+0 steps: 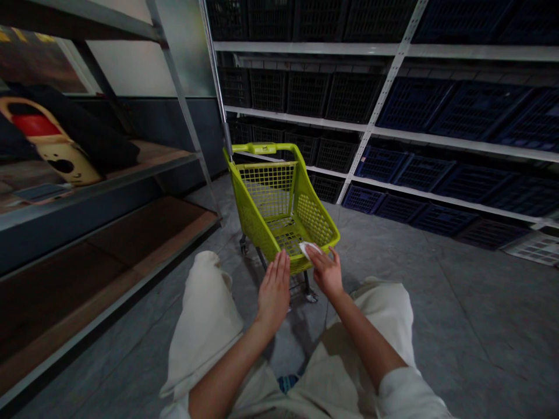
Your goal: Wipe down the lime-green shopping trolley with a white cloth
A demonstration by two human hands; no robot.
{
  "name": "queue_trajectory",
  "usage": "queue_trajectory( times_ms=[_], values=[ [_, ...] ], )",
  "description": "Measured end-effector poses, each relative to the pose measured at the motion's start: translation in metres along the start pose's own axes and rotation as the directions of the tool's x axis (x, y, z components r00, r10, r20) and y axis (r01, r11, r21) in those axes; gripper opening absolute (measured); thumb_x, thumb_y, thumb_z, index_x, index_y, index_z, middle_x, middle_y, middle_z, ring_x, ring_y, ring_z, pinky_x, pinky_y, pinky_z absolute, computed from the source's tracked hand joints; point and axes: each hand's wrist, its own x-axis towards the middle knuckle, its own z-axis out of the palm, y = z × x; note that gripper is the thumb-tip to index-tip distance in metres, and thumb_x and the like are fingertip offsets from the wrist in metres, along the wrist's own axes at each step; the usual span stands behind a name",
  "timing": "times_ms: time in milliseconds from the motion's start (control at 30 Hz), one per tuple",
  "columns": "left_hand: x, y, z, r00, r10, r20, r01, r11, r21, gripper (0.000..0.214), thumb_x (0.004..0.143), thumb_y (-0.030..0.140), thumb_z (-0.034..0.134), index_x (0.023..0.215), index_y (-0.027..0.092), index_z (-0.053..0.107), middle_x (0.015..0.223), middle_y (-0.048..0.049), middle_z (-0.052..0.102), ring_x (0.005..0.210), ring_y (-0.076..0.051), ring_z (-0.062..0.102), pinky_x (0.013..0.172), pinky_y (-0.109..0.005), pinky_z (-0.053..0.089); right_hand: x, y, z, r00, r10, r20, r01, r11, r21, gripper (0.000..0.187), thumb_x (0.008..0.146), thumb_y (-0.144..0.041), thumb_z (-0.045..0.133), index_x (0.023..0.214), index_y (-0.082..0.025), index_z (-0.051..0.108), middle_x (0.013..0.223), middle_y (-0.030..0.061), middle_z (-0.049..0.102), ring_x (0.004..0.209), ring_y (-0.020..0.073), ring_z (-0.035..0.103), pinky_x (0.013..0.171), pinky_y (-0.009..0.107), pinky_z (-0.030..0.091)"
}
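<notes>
A small lime-green shopping cart (247, 206) stands in front of my knees, its near end toward me and its handle at the far side. My left hand (274, 291) lies against the cart's near left corner, fingers stretched out and close together. In my right hand (327, 274) is a white wipe (307, 248), pressed by the fingers at the cart's near rim. Part of the wipe is hidden under those fingers. Through the lattice walls, the slatted basket floor shows.
On the left, a metal shelf rack (183, 160) holds a cream bottle with a red top (70, 160) and a flat phone-like thing (41, 193). Behind the cart, white shelving (375, 116) carries rows of black crates (301, 93) and blue crates (414, 105). The floor (458, 302) is grey.
</notes>
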Motion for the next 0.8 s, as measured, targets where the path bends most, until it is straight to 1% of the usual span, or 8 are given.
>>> queue_trajectory(
  times_ms=[133, 233, 300, 367, 500, 600, 700, 800],
  values=[
    [0.0, -0.001, 0.0, 1.0, 0.009, -0.005, -0.009, 1.0, -0.014, 0.076, 0.088, 0.005, 0.038, 0.159, 0.006, 0.012, 0.166, -0.0151, 0.02, 0.155, -0.023, 0.014, 0.124, -0.041, 0.028, -0.004, 0.061, -0.009, 0.986, 0.147, -0.074, -0.153, 0.984, -0.094, 0.077, 0.072, 0.002, 0.044, 0.144, -0.025, 0.051, 0.143, 0.0059, 0.061, 0.135, 0.0188, 0.054, 0.12, 0.045, 0.017],
    [0.0, 0.003, 0.001, 1.0, 0.005, -0.023, -0.006, 0.999, -0.036, 0.079, 0.087, 0.004, 0.037, 0.16, 0.007, 0.006, 0.167, -0.0151, 0.019, 0.155, -0.022, 0.013, 0.124, -0.042, 0.028, -0.003, 0.071, -0.007, 0.967, 0.226, -0.122, -0.241, 0.962, -0.129, 0.074, 0.074, 0.001, 0.044, 0.142, -0.025, 0.053, 0.14, 0.007, 0.063, 0.133, 0.0202, 0.055, 0.119, 0.046, 0.016],
    [0.001, 0.006, 0.002, 1.0, -0.003, -0.031, 0.001, 0.999, -0.046, 0.08, 0.087, 0.005, 0.037, 0.16, 0.007, 0.003, 0.167, -0.0156, 0.017, 0.155, -0.022, 0.014, 0.125, -0.043, 0.028, -0.001, 0.054, -0.002, 0.952, 0.267, -0.148, -0.284, 0.952, -0.11, 0.074, 0.075, 0.001, 0.044, 0.143, -0.026, 0.052, 0.14, 0.0073, 0.063, 0.133, 0.0209, 0.055, 0.119, 0.047, 0.015],
    [0.001, 0.008, 0.003, 0.999, -0.009, -0.036, 0.007, 0.999, -0.052, 0.081, 0.087, 0.006, 0.038, 0.16, 0.007, 0.001, 0.167, -0.0167, 0.016, 0.155, -0.023, 0.014, 0.124, -0.044, 0.027, 0.001, 0.024, 0.004, 0.948, 0.275, -0.159, -0.286, 0.956, -0.057, 0.076, 0.075, 0.001, 0.044, 0.146, -0.027, 0.049, 0.141, 0.0066, 0.063, 0.134, 0.0208, 0.054, 0.12, 0.047, 0.013],
    [0.001, 0.008, 0.005, 0.999, -0.017, -0.037, 0.016, 0.999, -0.049, 0.081, 0.088, 0.007, 0.038, 0.159, 0.007, 0.002, 0.167, -0.0168, 0.019, 0.155, -0.024, 0.015, 0.124, -0.043, 0.028, 0.003, -0.043, 0.013, 0.98, 0.176, -0.097, -0.17, 0.983, 0.07, 0.083, 0.073, 0.002, 0.043, 0.15, -0.027, 0.042, 0.144, 0.0055, 0.06, 0.14, 0.0188, 0.047, 0.12, 0.043, 0.016],
    [0.0, 0.006, 0.005, 0.999, -0.027, -0.033, 0.025, 0.999, -0.043, 0.08, 0.088, 0.008, 0.038, 0.159, 0.007, 0.002, 0.166, -0.0161, 0.022, 0.155, -0.024, 0.015, 0.124, -0.043, 0.028, 0.003, -0.065, 0.011, 0.996, 0.076, -0.043, -0.072, 0.993, 0.093, 0.081, 0.074, 0.002, 0.042, 0.151, -0.023, 0.042, 0.147, 0.0062, 0.057, 0.143, 0.0183, 0.044, 0.119, 0.04, 0.021],
    [-0.001, 0.004, 0.004, 1.0, -0.017, -0.022, 0.016, 0.999, -0.03, 0.081, 0.087, 0.006, 0.038, 0.159, 0.005, 0.002, 0.166, -0.0167, 0.021, 0.155, -0.025, 0.014, 0.125, -0.043, 0.028, 0.001, -0.044, 0.003, 1.0, -0.007, 0.009, 0.006, 0.997, 0.07, 0.081, 0.074, 0.002, 0.042, 0.15, -0.025, 0.042, 0.148, 0.0044, 0.057, 0.143, 0.0174, 0.044, 0.121, 0.042, 0.017],
    [-0.001, 0.002, 0.003, 1.0, 0.002, -0.026, -0.003, 0.999, -0.032, 0.081, 0.087, 0.004, 0.037, 0.159, 0.006, 0.001, 0.166, -0.0168, 0.019, 0.155, -0.023, 0.015, 0.124, -0.042, 0.028, -0.003, 0.008, -0.007, 0.999, 0.043, 0.007, -0.043, 0.999, 0.015, 0.083, 0.072, 0.003, 0.043, 0.149, -0.026, 0.044, 0.147, 0.0039, 0.058, 0.14, 0.0176, 0.047, 0.121, 0.044, 0.015]
  ],
)
